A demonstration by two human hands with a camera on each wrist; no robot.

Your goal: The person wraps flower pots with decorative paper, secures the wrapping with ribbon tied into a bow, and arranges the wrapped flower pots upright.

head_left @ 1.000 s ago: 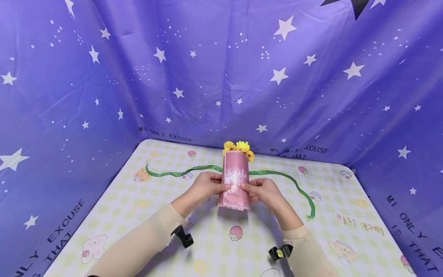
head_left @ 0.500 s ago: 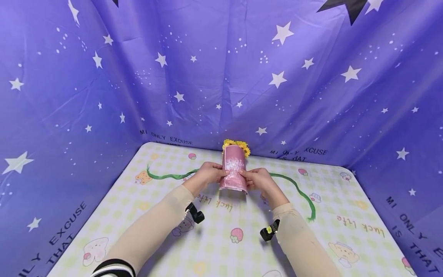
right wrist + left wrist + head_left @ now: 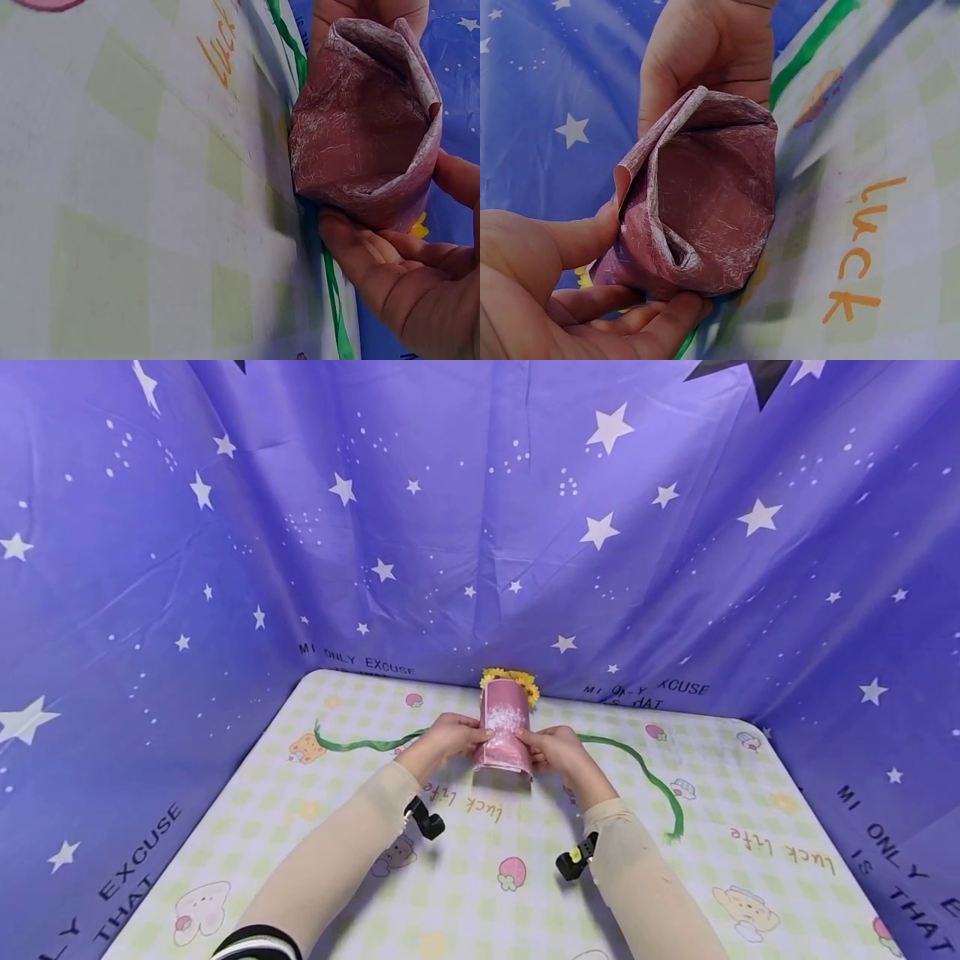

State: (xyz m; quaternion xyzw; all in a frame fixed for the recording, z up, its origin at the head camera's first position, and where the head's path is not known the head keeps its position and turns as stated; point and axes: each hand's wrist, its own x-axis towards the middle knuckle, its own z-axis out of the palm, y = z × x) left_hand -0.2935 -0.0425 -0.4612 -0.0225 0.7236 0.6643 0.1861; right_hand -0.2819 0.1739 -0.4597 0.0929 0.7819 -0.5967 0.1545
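Note:
A roll of pink wrapping paper [image 3: 506, 731] with yellow flowers [image 3: 512, 680] poking out of its far end lies over a green ribbon [image 3: 643, 768] on the table mat. My left hand [image 3: 448, 740] grips the roll's left side and my right hand [image 3: 553, 750] grips its right side, thumbs on top. The left wrist view looks into the roll's crumpled open end [image 3: 697, 206], with my left hand [image 3: 562, 289] curled round it. From the right wrist view the same pink roll [image 3: 364, 124] rests in my right hand [image 3: 397, 281], the ribbon [image 3: 334, 311] running beneath.
The mat [image 3: 750, 843] is pale yellow-green check with cartoon prints and orange lettering. Purple star-printed cloth [image 3: 525, 527] walls the table at the back and both sides. A black wrist mount [image 3: 426, 820] sits on each forearm.
Both hands have pushed the pink roll farther from me toward the back cloth, keeping their hold on its sides. The ribbon has stayed put.

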